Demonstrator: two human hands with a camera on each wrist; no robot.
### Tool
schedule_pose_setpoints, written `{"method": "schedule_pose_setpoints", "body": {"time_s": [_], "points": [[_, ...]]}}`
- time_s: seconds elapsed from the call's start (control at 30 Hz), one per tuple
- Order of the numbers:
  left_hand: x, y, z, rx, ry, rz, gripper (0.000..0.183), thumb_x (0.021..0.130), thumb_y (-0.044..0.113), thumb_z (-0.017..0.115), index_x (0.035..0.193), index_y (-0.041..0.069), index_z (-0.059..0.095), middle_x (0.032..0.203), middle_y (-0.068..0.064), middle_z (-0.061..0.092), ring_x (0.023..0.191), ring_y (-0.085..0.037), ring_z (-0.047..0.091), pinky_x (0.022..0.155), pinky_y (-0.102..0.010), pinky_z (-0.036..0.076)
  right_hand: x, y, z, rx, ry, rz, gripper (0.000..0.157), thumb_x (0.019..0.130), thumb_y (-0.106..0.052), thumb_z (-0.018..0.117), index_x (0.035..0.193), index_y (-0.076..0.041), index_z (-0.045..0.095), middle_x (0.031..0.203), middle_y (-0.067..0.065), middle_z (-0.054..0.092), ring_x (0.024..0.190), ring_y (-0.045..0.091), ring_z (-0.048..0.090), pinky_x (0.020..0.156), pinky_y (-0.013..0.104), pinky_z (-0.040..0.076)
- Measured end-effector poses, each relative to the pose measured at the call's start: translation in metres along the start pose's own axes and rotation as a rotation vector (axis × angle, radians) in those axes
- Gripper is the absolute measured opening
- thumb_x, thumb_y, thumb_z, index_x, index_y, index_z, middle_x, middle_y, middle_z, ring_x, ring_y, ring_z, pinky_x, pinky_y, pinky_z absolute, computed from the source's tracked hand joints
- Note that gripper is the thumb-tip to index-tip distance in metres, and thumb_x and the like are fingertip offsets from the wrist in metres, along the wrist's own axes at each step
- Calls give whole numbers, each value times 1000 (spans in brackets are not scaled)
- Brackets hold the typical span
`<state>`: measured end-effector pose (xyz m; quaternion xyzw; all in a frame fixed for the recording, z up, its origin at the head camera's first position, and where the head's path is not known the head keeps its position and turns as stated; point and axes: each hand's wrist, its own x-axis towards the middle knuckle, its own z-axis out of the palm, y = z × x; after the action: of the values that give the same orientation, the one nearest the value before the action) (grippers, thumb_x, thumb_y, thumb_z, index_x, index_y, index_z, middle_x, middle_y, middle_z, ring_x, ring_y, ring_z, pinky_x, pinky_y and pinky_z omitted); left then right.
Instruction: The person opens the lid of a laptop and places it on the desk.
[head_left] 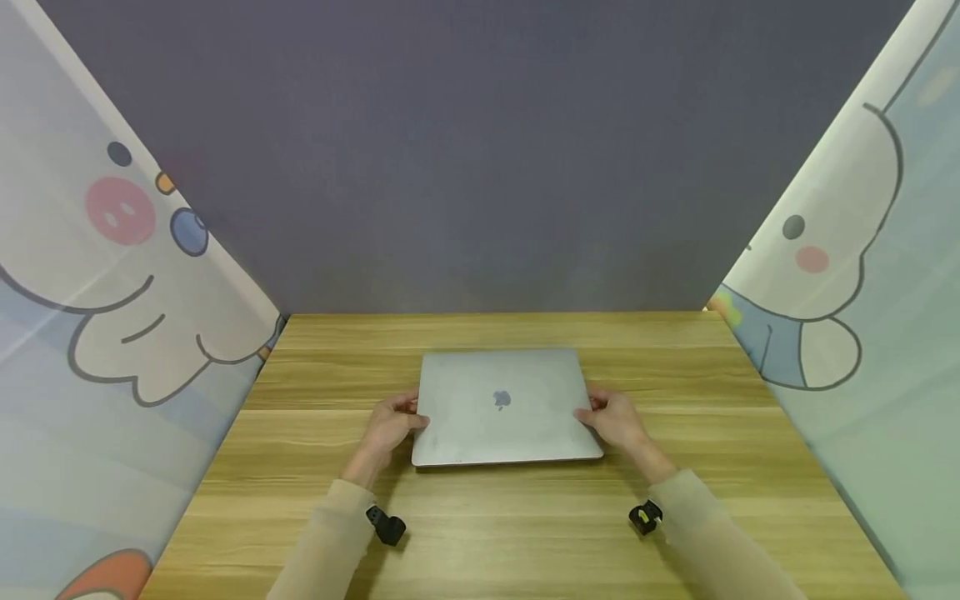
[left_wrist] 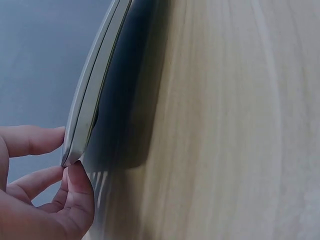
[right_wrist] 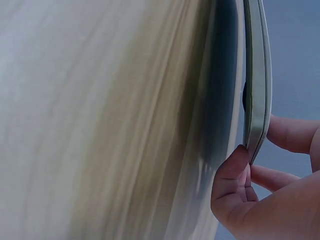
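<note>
A closed silver laptop point(head_left: 465, 400) with a dark apple logo is level or nearly so over the middle of the table. My left hand point(head_left: 388, 423) grips its left side, thumb on the lid and the other fingers at the edge and underneath. On the opposite side my right hand point(head_left: 617, 419) pinches the laptop in the same way. Both wrist views show the thin edge of the laptop point(left_wrist: 92, 85) standing off the wood, with a dark shadow below it. Parts of the fingers under the laptop are hidden.
The wooden table point(head_left: 300, 358) has light and dark grain. Behind it stands a dark grey panel point(head_left: 495, 167). Cartoon-printed curtains point(head_left: 60, 400) hang on both sides. A small black device point(head_left: 386, 527) sits at the left wrist, and another black device point(head_left: 645, 517) at the right.
</note>
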<state>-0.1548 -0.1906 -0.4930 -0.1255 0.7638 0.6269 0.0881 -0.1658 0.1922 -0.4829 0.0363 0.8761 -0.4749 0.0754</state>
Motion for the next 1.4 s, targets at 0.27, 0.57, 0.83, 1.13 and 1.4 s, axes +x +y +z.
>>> {"method": "schedule_pose_setpoints", "body": {"time_s": [0.27, 0.57, 0.83, 1.13, 1.4], "points": [[4, -5, 4, 15, 29, -9, 57, 81, -9, 72, 136, -5, 60, 102, -12, 55, 88, -21, 51, 70, -26, 46, 0, 2, 4, -34, -14, 18, 52, 91, -7, 73, 132, 18, 55, 97, 14, 58, 84, 23, 52, 66, 28, 46], [6, -5, 12, 33, 28, -4, 56, 80, -9, 71, 135, -7, 60, 98, -10, 52, 86, -21, 49, 65, -26, 44, -1, 1, 1, -96, -22, 37, 52, 92, -9, 72, 133, 18, 55, 96, 13, 57, 85, 23, 52, 68, 29, 46], [7, -1, 17, 86, 18, 9, 53, 81, -8, 71, 133, -7, 62, 98, -10, 52, 90, -23, 48, 70, -28, 44, -2, 2, -4, -113, -29, 44, 53, 91, -8, 72, 132, 19, 54, 101, 17, 59, 87, 26, 54, 70, 31, 49], [8, 2, 21, 162, 33, 31, 53, 79, -8, 71, 131, -7, 64, 97, -11, 55, 89, -24, 50, 68, -28, 45, 0, 3, -3, -144, -23, 35, 52, 89, -7, 73, 129, 20, 56, 110, 26, 64, 91, 28, 58, 74, 34, 53], [8, 1, 22, 219, 29, 53, 54, 78, -9, 70, 132, -9, 62, 95, -12, 56, 87, -24, 52, 66, -27, 47, -2, 1, -1, -235, -17, 12, 50, 87, -8, 74, 125, 21, 58, 125, 37, 61, 107, 42, 65, 83, 46, 58]]}}
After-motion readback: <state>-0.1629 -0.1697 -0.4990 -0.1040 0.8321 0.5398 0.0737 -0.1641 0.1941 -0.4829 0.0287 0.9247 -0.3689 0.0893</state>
